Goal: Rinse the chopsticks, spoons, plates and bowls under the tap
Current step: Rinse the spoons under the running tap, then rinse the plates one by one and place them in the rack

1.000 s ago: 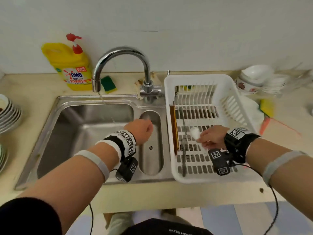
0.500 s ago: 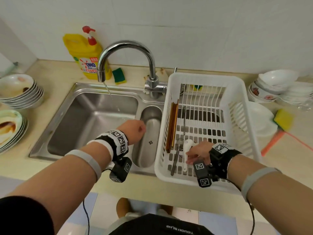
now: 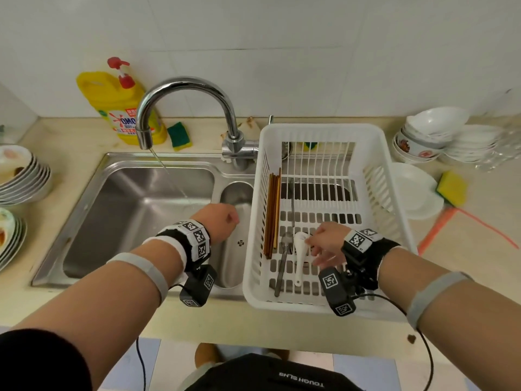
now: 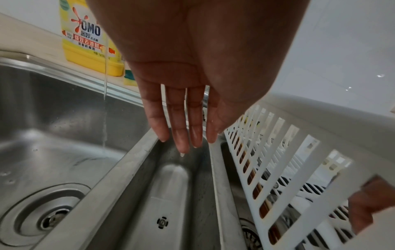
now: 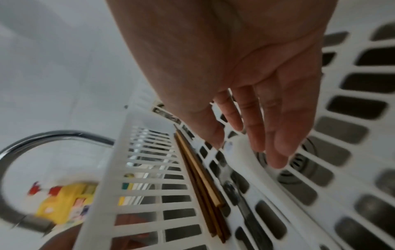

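Note:
My right hand (image 3: 318,246) hovers open inside the white basket (image 3: 321,129), fingers loose just above a white ceramic spoon (image 3: 299,258) lying on the basket floor. In the right wrist view the right hand (image 5: 252,148) holds nothing, and the white spoon (image 5: 256,164) lies under it. Brown chopsticks (image 3: 272,213) lie along the basket's left side, with a metal spoon (image 3: 283,261) beside them. My left hand (image 4: 183,142) hangs open and empty, fingers straight down over the narrow middle trough of the sink (image 3: 135,210). The tap (image 3: 183,88) runs a thin stream.
Stacks of dirty plates (image 3: 17,176) stand on the counter at left. White bowls (image 3: 434,131) and a white plate (image 3: 417,190) sit at right, by a yellow sponge (image 3: 451,187). A yellow detergent bottle (image 3: 121,108) and a green sponge (image 3: 180,135) stand behind the sink.
My right hand lowered the white spoon into the basket and let it go; its fingers are now spread. My left hand stayed over the middle trough.

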`<action>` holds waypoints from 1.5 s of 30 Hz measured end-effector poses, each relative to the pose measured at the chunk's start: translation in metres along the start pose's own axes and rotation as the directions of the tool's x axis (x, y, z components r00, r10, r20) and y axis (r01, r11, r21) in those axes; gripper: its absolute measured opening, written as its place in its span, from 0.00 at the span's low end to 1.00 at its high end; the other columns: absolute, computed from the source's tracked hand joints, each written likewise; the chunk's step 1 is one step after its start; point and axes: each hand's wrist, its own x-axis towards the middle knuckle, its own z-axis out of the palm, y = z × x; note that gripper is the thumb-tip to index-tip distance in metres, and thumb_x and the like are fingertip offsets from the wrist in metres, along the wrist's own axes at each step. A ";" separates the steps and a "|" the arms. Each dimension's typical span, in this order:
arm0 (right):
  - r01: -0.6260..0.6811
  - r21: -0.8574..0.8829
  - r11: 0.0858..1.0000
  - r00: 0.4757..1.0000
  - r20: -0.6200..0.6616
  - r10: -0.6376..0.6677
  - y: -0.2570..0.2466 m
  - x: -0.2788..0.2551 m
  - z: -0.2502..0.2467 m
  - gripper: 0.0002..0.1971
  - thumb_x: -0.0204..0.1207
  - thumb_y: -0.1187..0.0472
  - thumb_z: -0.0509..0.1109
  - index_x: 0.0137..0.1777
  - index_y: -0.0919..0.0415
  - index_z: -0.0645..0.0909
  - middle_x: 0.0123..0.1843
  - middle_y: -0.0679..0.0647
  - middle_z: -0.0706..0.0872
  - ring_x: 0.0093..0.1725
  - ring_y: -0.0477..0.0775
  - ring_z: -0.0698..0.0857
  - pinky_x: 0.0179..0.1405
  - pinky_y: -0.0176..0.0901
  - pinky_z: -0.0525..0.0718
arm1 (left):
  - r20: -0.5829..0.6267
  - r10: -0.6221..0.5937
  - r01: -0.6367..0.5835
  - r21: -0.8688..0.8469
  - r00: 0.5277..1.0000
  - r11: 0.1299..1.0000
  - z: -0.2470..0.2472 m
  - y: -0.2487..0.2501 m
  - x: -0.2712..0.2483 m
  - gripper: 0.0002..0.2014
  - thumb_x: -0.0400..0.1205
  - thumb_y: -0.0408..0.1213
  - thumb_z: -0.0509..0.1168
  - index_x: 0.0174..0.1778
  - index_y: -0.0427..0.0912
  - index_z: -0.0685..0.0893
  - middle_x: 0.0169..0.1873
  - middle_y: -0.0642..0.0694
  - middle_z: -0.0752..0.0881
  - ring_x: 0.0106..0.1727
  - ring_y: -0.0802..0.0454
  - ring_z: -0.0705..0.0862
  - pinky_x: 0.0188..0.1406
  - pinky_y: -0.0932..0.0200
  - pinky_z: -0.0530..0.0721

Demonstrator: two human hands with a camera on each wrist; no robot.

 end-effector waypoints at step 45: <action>0.511 -0.438 0.740 0.855 0.166 -0.491 -0.397 -0.017 0.532 0.18 0.77 0.59 0.68 0.64 0.63 0.74 0.59 0.63 0.86 0.58 0.67 0.88 0.60 0.62 0.88 | -0.211 -0.748 0.664 -0.356 0.629 0.658 -0.119 -0.555 -0.209 0.18 0.85 0.39 0.62 0.70 0.37 0.79 0.65 0.35 0.79 0.61 0.35 0.82 0.51 0.49 0.79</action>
